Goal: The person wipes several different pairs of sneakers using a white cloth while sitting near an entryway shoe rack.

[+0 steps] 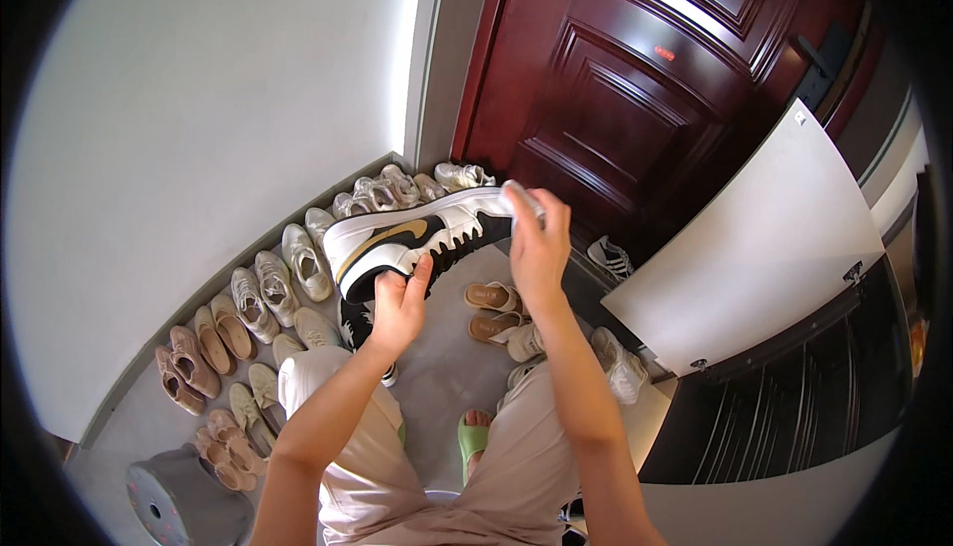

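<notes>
A white, black and gold Nike sneaker [413, 237] is held up sideways above the floor, its toe pointing right. My left hand [400, 300] grips it at the ankle opening, with the thumb on the outside of the collar. At the toe, my right hand [537, 248] pinches a small white cloth or wipe [521, 200] against the sole edge. The black laces hang along the shoe's lower side. Below my left hand, a black shoe [356, 320] with white laces is partly hidden.
Rows of shoes [257, 304] line the wall at left. Brown-soled slippers [491, 309] and white sneakers [618, 363] lie at right. An open white cabinet door [759, 248] juts out beside a dark shoe rack [774, 397]. A grey stool [186, 497] lies lower left; a dark red door [633, 77] stands ahead.
</notes>
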### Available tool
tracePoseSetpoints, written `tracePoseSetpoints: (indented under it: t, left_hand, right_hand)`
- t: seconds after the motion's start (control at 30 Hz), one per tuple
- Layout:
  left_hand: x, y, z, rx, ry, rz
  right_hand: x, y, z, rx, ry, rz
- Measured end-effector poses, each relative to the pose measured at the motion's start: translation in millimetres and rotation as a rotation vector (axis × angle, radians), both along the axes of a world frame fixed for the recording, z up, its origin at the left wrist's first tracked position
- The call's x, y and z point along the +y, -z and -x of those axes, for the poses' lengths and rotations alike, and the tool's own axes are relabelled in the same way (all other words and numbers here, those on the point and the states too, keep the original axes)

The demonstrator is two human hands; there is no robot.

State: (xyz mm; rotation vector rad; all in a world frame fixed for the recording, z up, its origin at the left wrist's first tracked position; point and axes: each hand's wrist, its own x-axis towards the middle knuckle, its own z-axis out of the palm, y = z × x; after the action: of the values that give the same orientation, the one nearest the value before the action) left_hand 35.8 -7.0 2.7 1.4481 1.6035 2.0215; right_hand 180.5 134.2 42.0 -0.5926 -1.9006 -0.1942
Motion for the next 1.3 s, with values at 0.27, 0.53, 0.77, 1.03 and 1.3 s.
tracePoseSetpoints:
  t: [0.27, 0.53, 0.77, 1.03, 1.3]
  left_hand:
    - [9.9, 13.6, 14.8, -0.761, 0.155, 0.014]
    - [11.2, 10.4, 20.1, -1.148, 0.417, 0.02]
    - [11.8, -1.4, 21.6, -1.375, 0.572, 0.043]
    - [11.1, 5.0, 17.1, -1.237, 0.588, 0.074]
    - [10.7, 9.1, 13.8, -1.141, 0.661, 0.131]
  right_hand:
    - [0.2, 4.6, -9.0, 0.12, -0.09, 0.089]
    - [0.6, 4.5, -14.1, 0.224, -0.113, 0.162]
    - [-4.9, 4.3, -5.0, 0.123, -0.156, 0.07]
    - [-14.9, 6.1, 8.6, -0.024, -0.118, 0.002]
    - [-22.8, 9.7, 14.1, -0.042, -0.168, 0.123]
